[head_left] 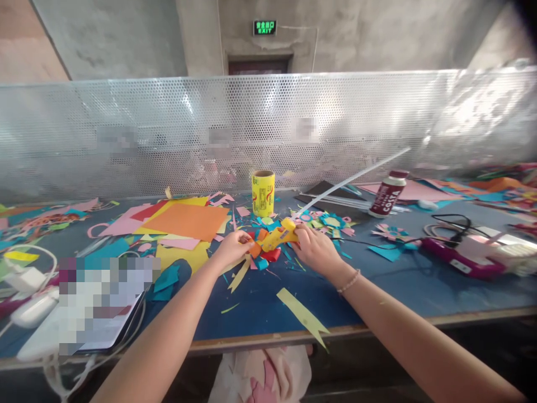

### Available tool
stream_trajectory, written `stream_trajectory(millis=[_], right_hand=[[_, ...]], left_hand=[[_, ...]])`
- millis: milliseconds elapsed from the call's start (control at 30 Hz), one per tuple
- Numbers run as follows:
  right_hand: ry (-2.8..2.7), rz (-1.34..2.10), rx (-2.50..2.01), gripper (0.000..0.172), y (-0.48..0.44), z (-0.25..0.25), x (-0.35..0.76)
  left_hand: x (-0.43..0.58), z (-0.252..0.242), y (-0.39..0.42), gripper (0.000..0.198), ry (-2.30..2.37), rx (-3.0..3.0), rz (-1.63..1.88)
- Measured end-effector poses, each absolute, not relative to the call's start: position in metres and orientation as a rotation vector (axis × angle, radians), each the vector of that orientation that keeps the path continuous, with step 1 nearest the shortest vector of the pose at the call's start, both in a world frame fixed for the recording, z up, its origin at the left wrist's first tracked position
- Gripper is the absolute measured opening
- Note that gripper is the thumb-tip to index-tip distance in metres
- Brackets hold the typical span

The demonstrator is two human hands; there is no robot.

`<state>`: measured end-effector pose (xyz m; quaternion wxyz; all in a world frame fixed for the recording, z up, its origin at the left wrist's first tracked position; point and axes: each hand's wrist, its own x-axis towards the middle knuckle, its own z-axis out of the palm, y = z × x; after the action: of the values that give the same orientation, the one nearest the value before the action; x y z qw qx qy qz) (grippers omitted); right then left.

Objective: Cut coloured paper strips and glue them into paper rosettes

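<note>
My right hand (316, 251) is wrapped around a yellow hot glue gun (277, 238), its nozzle pointing left and down. A long white glue stick (352, 180) slants up to the right from the gun's back end. My left hand (235, 247) pinches a small orange paper piece (254, 249) close to the nozzle. Red and blue curled paper strips (262, 264) lie just under the gun. Behind my right hand are pink and blue paper flowers (333, 220). A pale yellow strip with a notched end (302, 313) hangs over the table's front edge.
Orange paper sheets (184, 221) lie left of centre. A yellow tape roll (263, 195) stands behind the gun. A maroon bottle (388, 196) and a purple power strip (461, 258) with cables sit at right. A device with white cables (100, 305) lies front left. A perforated metal screen (168, 134) closes the back.
</note>
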<state>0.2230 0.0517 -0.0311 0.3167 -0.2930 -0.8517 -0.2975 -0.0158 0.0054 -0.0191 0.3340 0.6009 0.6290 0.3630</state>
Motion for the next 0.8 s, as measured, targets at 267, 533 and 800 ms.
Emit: stream_trajectory(millis=[267,533,800], right_hand=[[-2.241,-0.772,-0.862,0.007,0.0510,-0.0307,0.2230],[-2.258,-0.807,-0.902,0.006,0.0495,-0.0310,0.2210],[-2.220,-0.825,-1.121,0.015,0.0488,-0.0293,0.2194]], left_hand=[[-0.0170,-0.0215,0.0064,0.017,1.618,1.640,0.930],[-0.0170,-0.0219,0.0073,0.016,1.599,1.626,0.939],[-0.0119,-0.0190,0.0021,0.031,1.499,1.774,0.871]])
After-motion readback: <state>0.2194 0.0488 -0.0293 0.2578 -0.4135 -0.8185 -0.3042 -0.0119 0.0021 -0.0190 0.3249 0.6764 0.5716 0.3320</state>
